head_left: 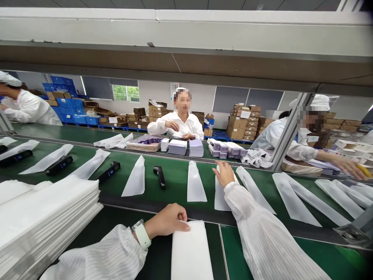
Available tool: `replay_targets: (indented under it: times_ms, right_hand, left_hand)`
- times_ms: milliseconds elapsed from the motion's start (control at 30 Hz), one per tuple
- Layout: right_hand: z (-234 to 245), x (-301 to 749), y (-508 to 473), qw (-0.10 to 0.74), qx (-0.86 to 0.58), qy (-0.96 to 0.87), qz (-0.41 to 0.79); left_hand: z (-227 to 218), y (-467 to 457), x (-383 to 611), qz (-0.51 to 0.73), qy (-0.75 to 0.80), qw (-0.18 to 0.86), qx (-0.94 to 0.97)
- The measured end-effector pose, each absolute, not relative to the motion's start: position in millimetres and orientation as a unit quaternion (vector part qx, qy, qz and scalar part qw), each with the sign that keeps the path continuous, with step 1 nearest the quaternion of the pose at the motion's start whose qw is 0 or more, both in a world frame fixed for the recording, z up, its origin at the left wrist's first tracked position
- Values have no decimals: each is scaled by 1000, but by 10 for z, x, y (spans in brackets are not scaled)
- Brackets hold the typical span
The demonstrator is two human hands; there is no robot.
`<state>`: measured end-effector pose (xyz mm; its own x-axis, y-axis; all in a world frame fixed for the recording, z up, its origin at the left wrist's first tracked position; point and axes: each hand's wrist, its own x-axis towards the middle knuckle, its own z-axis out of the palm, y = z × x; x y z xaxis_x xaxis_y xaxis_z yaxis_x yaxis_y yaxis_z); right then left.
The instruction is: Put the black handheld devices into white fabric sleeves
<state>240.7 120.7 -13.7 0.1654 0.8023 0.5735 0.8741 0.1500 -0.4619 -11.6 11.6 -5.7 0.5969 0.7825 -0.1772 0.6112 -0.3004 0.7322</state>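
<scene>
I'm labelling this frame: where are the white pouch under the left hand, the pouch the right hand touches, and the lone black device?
near pouch point(190, 252), head view, middle.
belt pouch point(220, 198), head view, lower half.
black device point(159, 176), head view, middle.

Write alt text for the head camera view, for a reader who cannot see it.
The person's right hand lies on a white pouch on the green conveyor belt, while the left hand touches another white pouch on the near bench. More pouches and black handheld devices line the belt; co-workers in white work opposite.
</scene>
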Motion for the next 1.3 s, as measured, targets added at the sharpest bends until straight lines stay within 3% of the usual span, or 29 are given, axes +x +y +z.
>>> replay_targets:
  times_ms: [67, 167, 267, 400, 600, 733, 900, 1000, 1300]
  right_hand:
    - [-85, 2213, 1166, 383, -622, -680, -52]
    - [-60, 1749, 1116, 344, -512, -785, 54]
    - [-175, 1213, 1086, 239, -412, -874, 96]
    - [-366, 798, 1129, 165, -432, -882, 89]
    - [-462, 962, 1301, 339, -530, -739, 240]
    - [-448, 1184, 1335, 403, -523, -684, 312]
    - [-131, 1498, 1003, 556, -344, -492, 574]
    - [122, 1676, 640, 532, -272, -493, 633]
    - [226, 1692, 149, 474, -328, -555, 599]
  left_hand:
    - [-51, 76, -122, 125, 431, 380, 809]
    - [-47, -34, -127, 164, 426, 303, 836]
    - [-74, -153, -115, 181, 377, 157, 895]
    - [-145, -243, -93, 143, 315, -55, 937]
    - [-195, -242, -123, 147, 330, -101, 927]
    - [-209, -205, -169, 217, 309, -140, 915]
    - [-182, -206, -183, 212, 285, -165, 920]
    - [-142, -219, -181, 175, 265, -143, 937]
    - [-142, -217, -183, 162, 265, -96, 946]
